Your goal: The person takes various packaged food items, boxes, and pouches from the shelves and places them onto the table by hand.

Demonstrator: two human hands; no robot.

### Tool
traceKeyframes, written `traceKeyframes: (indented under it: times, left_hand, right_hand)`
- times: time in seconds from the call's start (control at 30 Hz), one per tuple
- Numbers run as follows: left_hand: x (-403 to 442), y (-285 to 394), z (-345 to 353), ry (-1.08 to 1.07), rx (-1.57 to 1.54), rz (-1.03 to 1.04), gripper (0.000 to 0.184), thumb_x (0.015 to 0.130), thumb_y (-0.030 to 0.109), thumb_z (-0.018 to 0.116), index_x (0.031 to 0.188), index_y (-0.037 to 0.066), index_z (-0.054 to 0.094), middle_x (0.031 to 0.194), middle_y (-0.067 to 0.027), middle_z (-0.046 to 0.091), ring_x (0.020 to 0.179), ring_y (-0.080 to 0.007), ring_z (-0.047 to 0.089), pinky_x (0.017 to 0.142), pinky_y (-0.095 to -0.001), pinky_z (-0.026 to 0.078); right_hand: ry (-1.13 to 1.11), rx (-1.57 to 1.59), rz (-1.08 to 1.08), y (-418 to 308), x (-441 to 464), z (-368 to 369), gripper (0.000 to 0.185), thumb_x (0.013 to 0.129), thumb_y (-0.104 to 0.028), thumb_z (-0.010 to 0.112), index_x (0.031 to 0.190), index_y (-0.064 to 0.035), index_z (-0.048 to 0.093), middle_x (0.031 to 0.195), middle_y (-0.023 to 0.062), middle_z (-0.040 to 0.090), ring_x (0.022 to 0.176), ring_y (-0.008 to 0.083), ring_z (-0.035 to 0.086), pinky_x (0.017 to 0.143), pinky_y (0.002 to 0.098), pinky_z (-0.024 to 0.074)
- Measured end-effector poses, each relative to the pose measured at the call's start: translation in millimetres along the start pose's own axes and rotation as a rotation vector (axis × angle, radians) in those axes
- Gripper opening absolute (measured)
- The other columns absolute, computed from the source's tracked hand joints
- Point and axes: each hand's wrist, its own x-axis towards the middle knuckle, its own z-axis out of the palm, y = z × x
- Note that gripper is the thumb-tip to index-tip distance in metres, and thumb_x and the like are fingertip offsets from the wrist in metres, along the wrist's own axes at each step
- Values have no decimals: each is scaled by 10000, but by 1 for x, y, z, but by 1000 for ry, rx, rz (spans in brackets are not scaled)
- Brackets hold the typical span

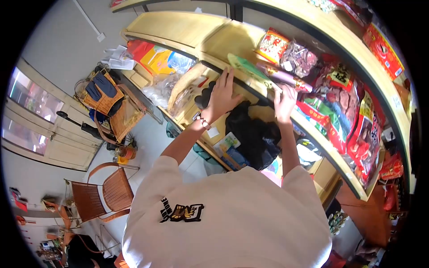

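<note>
My left hand (222, 97) lies with its fingers stretched out at the front edge of the wooden shelf, above the open lower compartment. It holds nothing, and a bracelet is on its wrist. To the right, the fingers of my right hand (285, 102) are closed on the near end of a flat green packet (252, 70), which is tilted over the shelf edge. A pink tube-like package (290, 79) lies just behind that packet. Under my hands, a black plastic bag (254, 136) and a dark rounded object (204, 96) sit in the lower compartment.
Bagged red-labelled foods (342, 85) fill the shelf on the right, with a red and white packet (271, 46) farther back. Clear plastic bags (158, 93) and a yellow package (161, 60) lie at the left end. Wicker chairs (117, 190) stand on the floor at left.
</note>
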Motion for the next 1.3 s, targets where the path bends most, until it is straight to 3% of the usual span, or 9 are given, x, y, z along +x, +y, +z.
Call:
traceKeyframes:
  times: [0.07,0.13,0.23,0.37,0.5,0.67,0.83,1.07,1.3]
  left_hand:
    - [9,-2,-4,129,-93,-114,897,667,249,689,1317,-20,133,1317,-276,214,1171,-398,316,964,-399,295]
    - [1,-12,-12,175,-76,-166,1027,610,238,739,1324,-20,47,1305,-289,206,1189,-375,294,957,-394,298]
    - [-19,-18,-38,330,-727,-245,1055,597,190,759,1328,-25,29,1279,-249,272,1172,-281,328,962,-354,291]
    - [-66,-25,-79,321,-1084,-383,827,694,0,657,1326,-3,123,1251,-112,375,1098,-175,423,892,-294,397]
    - [-143,-42,-103,581,-778,-533,671,695,46,680,1252,-23,312,1128,-78,492,942,-111,505,775,-255,446]
    - [-248,-16,-139,562,-855,-956,221,748,134,658,913,-4,607,744,-3,618,673,-59,556,637,-213,460]
    - [-363,49,-164,603,-768,-1202,201,782,171,629,852,-18,642,750,-22,633,664,-37,537,597,-188,435]
    - [-505,157,-167,1245,-708,-1577,245,820,218,578,844,-24,600,730,-21,612,610,-59,555,566,-203,458]
    - [-586,208,-157,1626,-540,-1494,246,833,222,561,854,-21,595,716,-3,594,582,-43,521,528,-198,423]
  right_hand:
    - [272,206,-119,-14,27,-3,70,743,-88,595,794,-40,595,802,98,605,786,204,573,730,318,421]
    - [84,537,308,-48,45,-28,97,773,-92,589,844,-27,603,750,89,613,705,107,561,640,258,434]
    - [29,796,398,-66,60,-21,190,803,-119,582,931,20,578,775,61,616,689,67,526,622,196,413]
    - [-233,1114,582,-88,42,3,237,833,-151,557,999,17,544,842,27,596,717,56,516,642,190,410]
    - [-424,1263,689,-136,20,25,203,841,-148,541,970,8,555,850,14,587,732,50,516,646,191,413]
    - [-862,1263,789,-200,-29,47,194,819,-125,564,966,1,555,867,17,577,746,66,521,673,205,411]
    - [-1494,1459,886,-259,-115,67,295,782,-159,611,1018,2,535,908,51,591,784,108,563,678,221,441]
    - [-2275,1310,787,-363,-249,29,324,732,-75,642,1022,18,533,925,82,595,804,157,585,690,271,471]
    - [-2431,1230,468,-451,-310,-17,253,749,-63,618,978,24,557,902,81,605,796,150,584,689,261,464]
